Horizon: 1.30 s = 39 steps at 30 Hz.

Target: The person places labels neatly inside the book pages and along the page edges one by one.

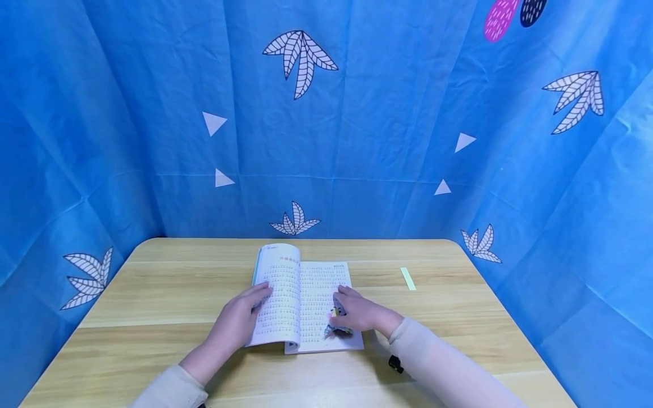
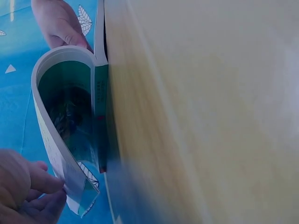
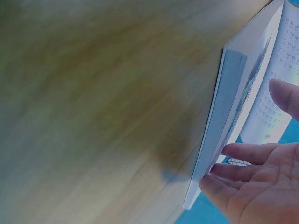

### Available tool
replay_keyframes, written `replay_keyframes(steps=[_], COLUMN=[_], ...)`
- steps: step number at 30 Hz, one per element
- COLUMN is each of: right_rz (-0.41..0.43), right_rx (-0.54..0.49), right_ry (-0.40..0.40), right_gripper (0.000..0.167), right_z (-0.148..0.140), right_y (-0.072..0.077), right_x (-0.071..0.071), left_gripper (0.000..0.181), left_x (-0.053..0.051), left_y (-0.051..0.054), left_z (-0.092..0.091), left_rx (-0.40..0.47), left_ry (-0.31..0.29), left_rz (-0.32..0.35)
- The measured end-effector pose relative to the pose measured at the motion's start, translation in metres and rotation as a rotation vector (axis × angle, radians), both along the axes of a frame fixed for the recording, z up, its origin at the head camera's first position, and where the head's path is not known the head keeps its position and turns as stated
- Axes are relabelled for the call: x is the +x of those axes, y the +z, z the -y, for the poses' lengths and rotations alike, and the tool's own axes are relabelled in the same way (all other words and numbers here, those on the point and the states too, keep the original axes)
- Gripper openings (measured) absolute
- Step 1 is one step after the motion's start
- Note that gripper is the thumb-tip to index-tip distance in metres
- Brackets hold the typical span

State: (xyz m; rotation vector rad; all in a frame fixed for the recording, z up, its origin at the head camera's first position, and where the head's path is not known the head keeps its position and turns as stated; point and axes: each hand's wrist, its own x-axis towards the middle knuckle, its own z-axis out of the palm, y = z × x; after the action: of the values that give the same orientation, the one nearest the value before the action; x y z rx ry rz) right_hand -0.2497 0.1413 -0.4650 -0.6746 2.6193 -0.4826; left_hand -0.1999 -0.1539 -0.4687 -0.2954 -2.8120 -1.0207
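Observation:
An open paperback book (image 1: 318, 294) with printed pages lies on the table, its left part lifted and curling up off the wood. My left hand (image 1: 240, 317) grips that raised part at its outer edge, thumb over the page. In the left wrist view, the left hand (image 2: 28, 193) pinches the edge of the bent pages and green cover (image 2: 63, 116). My right hand (image 1: 359, 313) rests at the right page, beside a printed colour picture (image 1: 335, 326). The right wrist view has the right hand (image 3: 266, 184) with extended fingers touching the book's edge (image 3: 222, 102) and thumb apart.
The book lies on a light wooden table (image 1: 168, 283). To its right is a thin pale green strip (image 1: 408, 279). Blue curtains (image 1: 382, 130) with white leaf prints stand behind the table and at both sides. Something small and black (image 1: 395, 364) shows at the right sleeve.

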Motion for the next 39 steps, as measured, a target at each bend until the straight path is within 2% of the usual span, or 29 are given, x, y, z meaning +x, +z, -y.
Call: replay_keyframes(steps=[6, 11, 17, 22, 29, 36, 39], right_rz=[-0.002, -0.008, -0.010, -0.012, -0.003, -0.004, -0.005], right_rx=[-0.006, 0.009, 0.014, 0.014, 0.006, 0.003, 0.003], right_ry=[0.000, 0.000, 0.005, 0.000, -0.007, -0.009, -0.006], right_gripper=[0.077, 0.077, 0.078, 0.078, 0.078, 0.078, 0.078], right_z=[0.000, 0.000, 0.000, 0.001, 0.001, 0.002, 0.002], right_y=[0.000, -0.001, -0.003, -0.004, -0.002, -0.001, 0.000], right_x=[0.000, -0.001, -0.002, -0.001, -0.001, 0.000, 0.001], left_gripper=[0.041, 0.039, 0.065, 0.083, 0.079, 0.068, 0.065], left_x=[-0.001, 0.000, 0.002, 0.001, -0.003, -0.002, 0.000], left_y=[-0.001, 0.001, 0.004, 0.001, 0.004, 0.008, 0.008], left_z=[0.000, -0.003, -0.006, -0.008, -0.008, -0.011, -0.010], left_rx=[-0.096, -0.133, -0.141, -0.171, -0.185, -0.172, -0.175], left_ry=[-0.035, -0.017, 0.016, 0.011, 0.007, -0.072, -0.083], left_rz=[-0.043, -0.017, 0.053, 0.085, 0.067, 0.102, 0.122])
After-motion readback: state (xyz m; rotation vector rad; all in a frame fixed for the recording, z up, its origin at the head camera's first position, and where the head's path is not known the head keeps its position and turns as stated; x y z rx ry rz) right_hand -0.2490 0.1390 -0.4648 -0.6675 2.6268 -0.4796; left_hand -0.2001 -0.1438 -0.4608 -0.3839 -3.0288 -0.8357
